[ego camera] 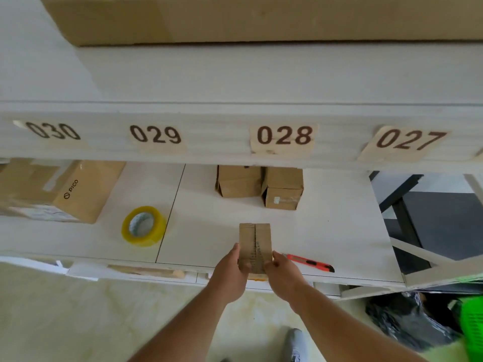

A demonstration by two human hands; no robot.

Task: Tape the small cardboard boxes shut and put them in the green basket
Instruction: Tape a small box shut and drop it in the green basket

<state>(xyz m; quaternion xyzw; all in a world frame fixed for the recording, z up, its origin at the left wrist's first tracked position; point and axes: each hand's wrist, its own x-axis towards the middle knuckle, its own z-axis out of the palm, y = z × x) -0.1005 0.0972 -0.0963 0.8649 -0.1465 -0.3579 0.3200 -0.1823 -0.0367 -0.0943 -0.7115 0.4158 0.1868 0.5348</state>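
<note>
A small cardboard box (pixel 254 240) stands near the front edge of the white shelf (pixel 339 231), its top flaps closed along a middle seam. My left hand (pixel 231 273) grips its left side and my right hand (pixel 283 274) grips its right side. Two more small cardboard boxes (pixel 239 182) (pixel 283 190) sit side by side further back under label 028. A yellow tape roll (pixel 143 227) lies left of the held box. A red utility knife (pixel 311 263) lies just right of my right hand. The green basket (pixel 471 327) shows at the lower right edge.
A larger PICO cardboard box (pixel 73 192) sits at the back left of the shelf. The upper shelf edge carries labels 030 to 027, with a big carton (pixel 235 17) on top. Black plastic bags (pixel 407 320) lie on the floor beside the basket.
</note>
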